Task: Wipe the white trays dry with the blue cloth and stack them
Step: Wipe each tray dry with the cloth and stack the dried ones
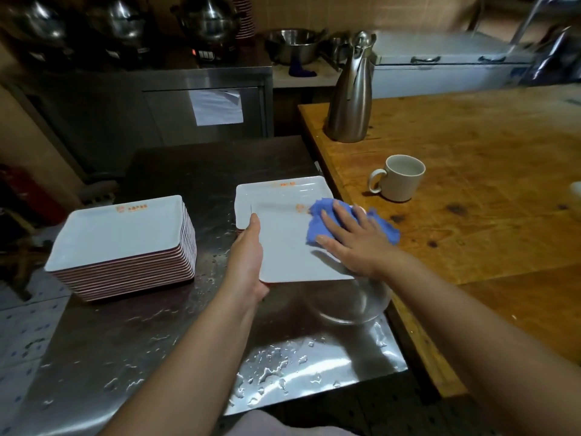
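Head view, near to far. Water droplets [270,369] lie on the near right part of the steel tabletop [132,335]. A clear glass bowl [345,303] sits at the tabletop's right edge, partly under the held tray.

Left hand [246,265]: grip closed on the left edge of a white tray [283,243], thumb on top, fingers hidden beneath. The tray is raised and tilted above the tabletop's right side.

Right hand [355,243]: fingers straight and spread, palm pressing the blue cloth [320,215] flat onto the tray's right portion. Cloth overhangs the tray's right edge.

A second white tray [276,191] lies beyond and partly under the held one, near the right edge of the tabletop.

A stack of white trays [122,243] stands at the tabletop's left side, well apart from the held tray.

On the adjoining wooden table [471,190]: a pale mug [399,177] near its left edge, and a steel jug [352,92] at its far left corner.
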